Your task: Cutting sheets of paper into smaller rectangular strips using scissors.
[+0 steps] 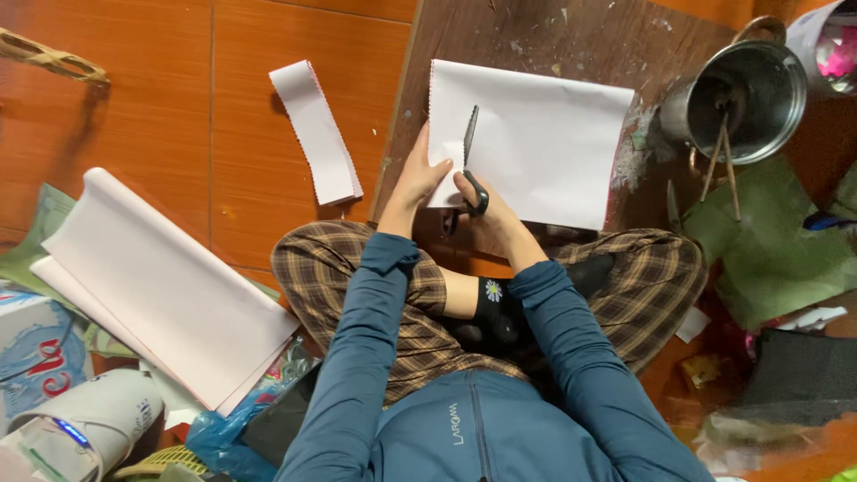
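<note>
White paper sheet lies flat on wooden board just ahead of both hands: left hand pins its near-left edge, right hand clamped on scissors, blades pointing away along left edge.

Orange-brown wooden floor in soft even light; a dark scuffed board lies on it at the top.

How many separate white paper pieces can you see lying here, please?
3: the sheet being cut on the wooden board, a cut strip on the floor to its left, and a folded stack at lower left. More may be hidden.
</note>
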